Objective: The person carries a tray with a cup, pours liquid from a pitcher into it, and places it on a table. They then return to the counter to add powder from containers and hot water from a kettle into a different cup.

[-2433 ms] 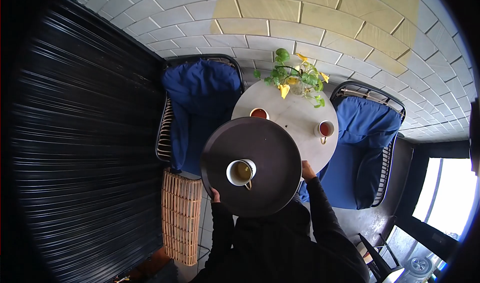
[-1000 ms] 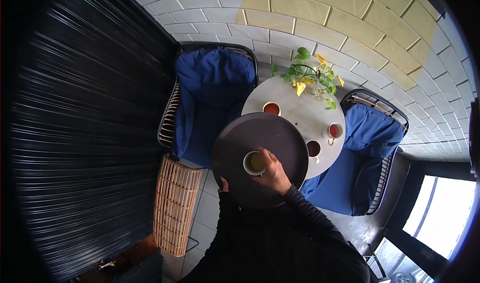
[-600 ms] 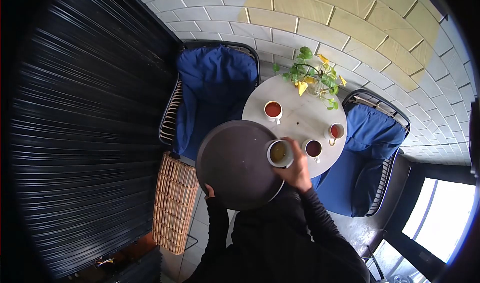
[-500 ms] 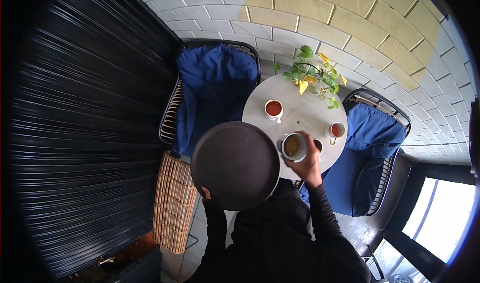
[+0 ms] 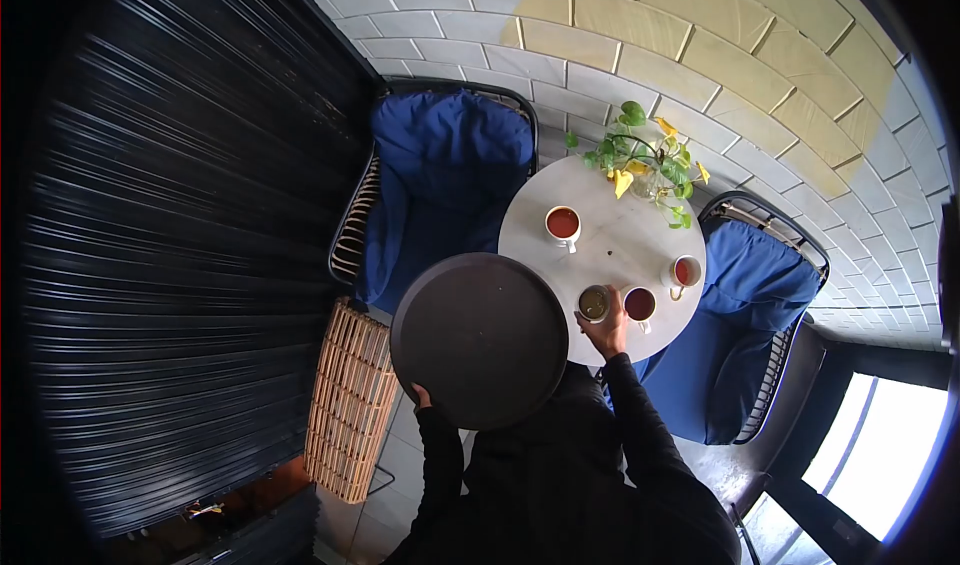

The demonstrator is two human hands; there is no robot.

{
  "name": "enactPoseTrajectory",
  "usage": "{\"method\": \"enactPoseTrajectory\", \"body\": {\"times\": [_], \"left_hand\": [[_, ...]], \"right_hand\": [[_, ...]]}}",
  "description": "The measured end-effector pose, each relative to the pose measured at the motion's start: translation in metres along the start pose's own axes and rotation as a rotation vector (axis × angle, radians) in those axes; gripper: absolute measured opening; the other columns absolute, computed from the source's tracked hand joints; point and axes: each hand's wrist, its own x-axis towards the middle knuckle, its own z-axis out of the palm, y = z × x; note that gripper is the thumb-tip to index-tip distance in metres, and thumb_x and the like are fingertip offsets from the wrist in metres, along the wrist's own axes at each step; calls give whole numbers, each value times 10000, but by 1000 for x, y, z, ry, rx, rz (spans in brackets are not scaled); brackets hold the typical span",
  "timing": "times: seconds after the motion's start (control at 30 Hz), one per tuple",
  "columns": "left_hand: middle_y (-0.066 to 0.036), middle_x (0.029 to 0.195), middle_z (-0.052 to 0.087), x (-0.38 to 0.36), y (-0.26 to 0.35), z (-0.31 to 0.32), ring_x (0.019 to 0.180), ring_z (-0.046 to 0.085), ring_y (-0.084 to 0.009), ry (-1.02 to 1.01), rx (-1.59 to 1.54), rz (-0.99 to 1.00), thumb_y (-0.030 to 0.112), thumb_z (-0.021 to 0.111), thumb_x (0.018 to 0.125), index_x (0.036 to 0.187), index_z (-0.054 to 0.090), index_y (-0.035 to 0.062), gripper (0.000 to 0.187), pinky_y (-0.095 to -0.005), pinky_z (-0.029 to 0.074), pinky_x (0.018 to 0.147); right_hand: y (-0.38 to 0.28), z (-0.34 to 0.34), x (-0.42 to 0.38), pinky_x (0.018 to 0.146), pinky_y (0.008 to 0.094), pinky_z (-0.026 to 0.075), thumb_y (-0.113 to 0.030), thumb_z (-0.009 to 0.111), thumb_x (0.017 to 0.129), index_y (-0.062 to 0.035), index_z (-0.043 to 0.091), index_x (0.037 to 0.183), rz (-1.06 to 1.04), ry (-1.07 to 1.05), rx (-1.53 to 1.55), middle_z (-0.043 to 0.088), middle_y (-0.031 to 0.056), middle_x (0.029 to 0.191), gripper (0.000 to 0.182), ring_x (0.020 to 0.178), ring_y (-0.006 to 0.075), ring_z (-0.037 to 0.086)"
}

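My left hand (image 5: 422, 397) grips the near rim of a round dark tray (image 5: 478, 339), held level with nothing on it. My right hand (image 5: 607, 331) holds a white cup of greenish-yellow tea (image 5: 593, 303), which rests on the near edge of the small round white table (image 5: 610, 240). Right beside it stands a cup of dark tea (image 5: 639, 304). Two cups of red tea are also on the table, one at the left (image 5: 562, 224) and one at the right (image 5: 685, 272).
A leafy plant in a glass vase (image 5: 645, 168) stands at the table's far edge. Blue-cushioned chairs flank the table, one on the left (image 5: 440, 190) and one on the right (image 5: 745, 305). A wicker stool (image 5: 345, 400) sits below the left chair, beside a dark slatted wall (image 5: 170, 245).
My right hand lifted the greenish tea cup off the tray and carried it right, down onto the table beside the dark tea. The tray swung left, now bare.
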Motion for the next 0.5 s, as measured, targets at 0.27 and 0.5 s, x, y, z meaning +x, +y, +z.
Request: {"method": "enactPoseTrajectory", "body": {"times": [0.27, 0.5], "left_hand": [[-166, 1255, 505, -3, -4, -3, 1095, 542, -257, -2, 14, -15, 578, 548, 826, 1334, 337, -41, 827, -350, 449, 929], [-167, 1252, 507, -3, -5, 0, 1092, 544, -258, -17, 32, -20, 578, 548, 825, 1331, 341, -42, 826, -351, 450, 927]], "right_hand": [[23, 18, -5, 800, 428, 481, -134, 804, 572, -32, 434, 1165, 28, -27, -17, 566, 173, 1053, 705, 959, 358, 581], [44, 23, -9, 855, 431, 454, -168, 813, 597, 5, 388, 1218, 17, -23, -68, 502, 225, 1134, 772, 1033, 388, 526]]}}
